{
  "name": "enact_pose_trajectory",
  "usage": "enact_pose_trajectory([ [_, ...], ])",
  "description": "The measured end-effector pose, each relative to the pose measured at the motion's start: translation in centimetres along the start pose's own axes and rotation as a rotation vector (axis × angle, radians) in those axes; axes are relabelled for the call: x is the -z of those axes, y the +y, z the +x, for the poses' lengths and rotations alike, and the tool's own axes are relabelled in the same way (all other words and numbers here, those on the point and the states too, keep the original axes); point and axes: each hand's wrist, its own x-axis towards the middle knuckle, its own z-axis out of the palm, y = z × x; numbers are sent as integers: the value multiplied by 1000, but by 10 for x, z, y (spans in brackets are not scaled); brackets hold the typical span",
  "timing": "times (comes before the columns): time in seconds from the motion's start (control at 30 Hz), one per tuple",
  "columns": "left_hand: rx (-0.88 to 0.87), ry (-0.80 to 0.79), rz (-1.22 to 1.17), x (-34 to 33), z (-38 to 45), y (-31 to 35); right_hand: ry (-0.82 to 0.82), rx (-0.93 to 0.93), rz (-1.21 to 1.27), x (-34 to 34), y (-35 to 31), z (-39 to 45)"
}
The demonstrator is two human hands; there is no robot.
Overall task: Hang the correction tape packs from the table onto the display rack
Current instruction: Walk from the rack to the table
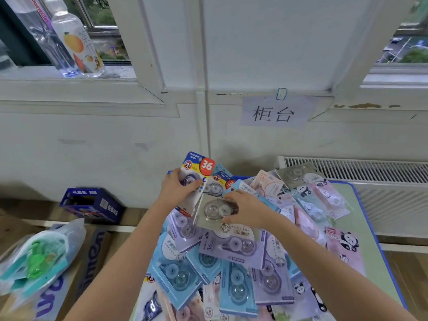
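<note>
Two clear drink bottles (69,40) leaned on the windowsill (67,76) at upper left, one printed with orange fruit. A paper sign (275,111) bearing two Chinese characters hung on the white wall, held by a blue clip (281,93). A white radiator grille (361,170) ran along the right. On the floor stood a dark blue carton (92,203), near a plastic bag (39,253) with green contents lying on cardboard boxes (69,283).

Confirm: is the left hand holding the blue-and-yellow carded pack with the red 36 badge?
Yes, the left hand grips the blue-and-yellow carded pack with the red 36 badge, raised above the pile on the table.
</note>
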Motion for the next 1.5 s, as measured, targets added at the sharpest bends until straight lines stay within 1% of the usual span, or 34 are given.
enact_pose_trajectory([
  [0.1,53,121,-269,0,-20,6,66,-9,83,8,5,-22],
  [0.17,67,132,-362,-9,-39,12,138,-24,182,13,8,-35],
  [0.23,66,101,-391,-25,-62,21,222,-37,316,15,9,-44],
  [0.33,145,45,-576,-47,-86,32,355,-70,523,13,9,-54],
  [0.43,186,48,-711,-64,-103,43,466,-92,693,10,5,-63],
  [0.57,178,42,-789,-71,-122,52,606,-138,807,9,5,-73],
  [0.67,172,-37,-896,-69,-134,58,659,-165,914,9,7,-77],
  [0.83,111,-116,-947,-77,-146,70,712,-165,1002,6,-2,-80],
  [0.87,89,-132,-936,-77,-147,71,728,-166,1014,6,-3,-79],
  [0.97,-21,-161,-800,-78,-151,72,748,-171,1064,6,-7,-81],
  [1.07,-27,-135,-799,-75,-152,72,716,-157,1136,15,-4,-85],
  [1.17,-26,-144,-785,-67,-151,69,715,-146,1107,38,9,-88],
  [1.3,-62,-162,-791,-55,-151,68,718,-89,958,72,14,-88],
  [1.4,-61,-169,-799,-53,-154,69,588,-29,761,79,8,-88],
  [1.5,-38,-124,-822,-54,-155,71,490,-26,528,70,9,-89],
])
